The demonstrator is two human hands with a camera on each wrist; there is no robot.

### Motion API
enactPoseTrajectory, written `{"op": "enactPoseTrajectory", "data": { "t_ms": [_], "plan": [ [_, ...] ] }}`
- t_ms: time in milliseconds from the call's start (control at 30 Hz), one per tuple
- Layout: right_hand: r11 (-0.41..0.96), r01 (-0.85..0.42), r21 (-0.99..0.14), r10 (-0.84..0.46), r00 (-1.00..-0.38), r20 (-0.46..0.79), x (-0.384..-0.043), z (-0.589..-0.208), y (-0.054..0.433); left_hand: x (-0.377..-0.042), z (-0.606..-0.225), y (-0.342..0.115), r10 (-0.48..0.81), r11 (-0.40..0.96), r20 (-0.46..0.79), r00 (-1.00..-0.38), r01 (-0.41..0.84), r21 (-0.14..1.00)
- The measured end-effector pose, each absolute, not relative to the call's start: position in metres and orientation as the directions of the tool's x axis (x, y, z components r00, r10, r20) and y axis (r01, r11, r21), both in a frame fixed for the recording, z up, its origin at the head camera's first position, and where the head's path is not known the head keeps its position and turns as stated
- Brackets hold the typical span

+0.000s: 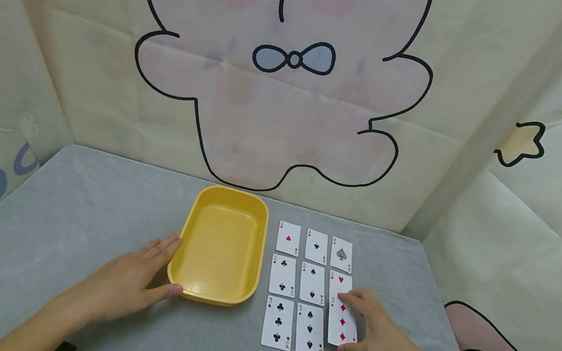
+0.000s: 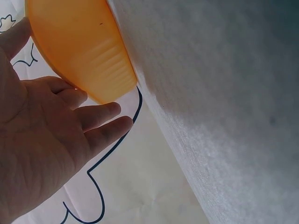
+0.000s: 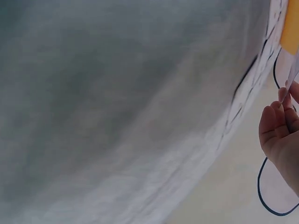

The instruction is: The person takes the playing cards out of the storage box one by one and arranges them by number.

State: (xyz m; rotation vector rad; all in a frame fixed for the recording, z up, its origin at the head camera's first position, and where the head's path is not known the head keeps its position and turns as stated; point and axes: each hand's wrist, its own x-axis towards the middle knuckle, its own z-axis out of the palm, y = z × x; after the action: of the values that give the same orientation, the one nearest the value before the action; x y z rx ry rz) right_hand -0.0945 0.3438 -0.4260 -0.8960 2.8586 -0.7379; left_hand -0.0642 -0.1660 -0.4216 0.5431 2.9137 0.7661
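Note:
My right hand (image 1: 379,336) holds a three of diamonds playing card (image 1: 343,323) between thumb and fingers. The card's top edge overlaps the two of hearts (image 1: 341,279). To its left lie a three of spades (image 1: 310,329) and a three of clubs (image 1: 278,322). In the right wrist view the held card (image 3: 291,77) appears nearly edge-on by the fingertips. My left hand (image 1: 131,280) rests against the yellow tray (image 1: 219,251), fingers extended along its left rim and thumb at the near corner. The left wrist view shows fingers touching the tray's outer wall (image 2: 88,46).
Beyond the threes lie a two of clubs (image 1: 282,275), a two of spades (image 1: 312,283), and aces of hearts (image 1: 288,238), clubs (image 1: 316,246) and spades (image 1: 342,254). Grey cloth (image 1: 93,209) covers the table. A printed curtain (image 1: 277,127) hangs behind it.

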Motion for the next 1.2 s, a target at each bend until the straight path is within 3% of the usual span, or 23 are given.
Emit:
{"op": "enactPoseTrajectory", "data": {
  "t_ms": [767,1200],
  "plan": [
    [0.701,-0.550,-0.455,-0.580,-0.810,0.085,-0.081,-0.446,0.356,-0.063,-0.420,-0.167,0.351,0.816,0.011,-0.936,0.312,0.486],
    [0.724,-0.504,-0.471,-0.485,-0.857,0.171,-0.101,-0.418,0.370,-0.064,-0.410,-0.171,0.362,0.808,0.035,-0.931,0.333,0.487]
  ]
}}
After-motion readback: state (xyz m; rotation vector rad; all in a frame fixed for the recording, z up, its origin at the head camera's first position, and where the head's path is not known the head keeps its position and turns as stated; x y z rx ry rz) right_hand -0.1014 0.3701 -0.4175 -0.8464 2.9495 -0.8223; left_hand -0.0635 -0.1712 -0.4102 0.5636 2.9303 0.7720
